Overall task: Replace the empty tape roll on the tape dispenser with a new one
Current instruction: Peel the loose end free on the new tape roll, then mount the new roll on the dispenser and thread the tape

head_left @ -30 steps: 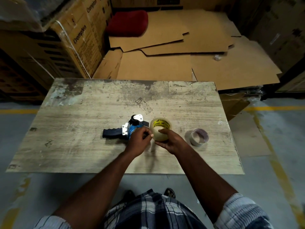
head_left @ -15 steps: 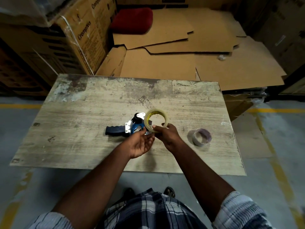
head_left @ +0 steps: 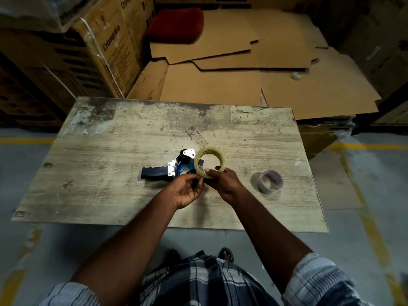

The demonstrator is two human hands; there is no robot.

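Observation:
My right hand (head_left: 223,182) pinches the lower rim of a new clear tape roll (head_left: 209,161) with a yellow-printed core, holding it upright with its hole facing me. My left hand (head_left: 186,189) is cupped palm up just below and left of the roll, fingers curled near its edge; whether it grips a tape end I cannot tell. The blue and black tape dispenser (head_left: 167,170) lies on the wooden table (head_left: 110,173) right behind my left hand, handle pointing left. The empty roll core (head_left: 270,181) lies on the table to the right.
Flattened cardboard sheets (head_left: 242,85) and a red cushion (head_left: 174,25) lie beyond the table's far edge. Stacked cartons (head_left: 106,51) stand at the back left. Concrete floor with yellow lines surrounds the table.
The new roll was turned from lying edge-on against my hands to upright with its hole facing me. My left hand drew back from it and turned palm up.

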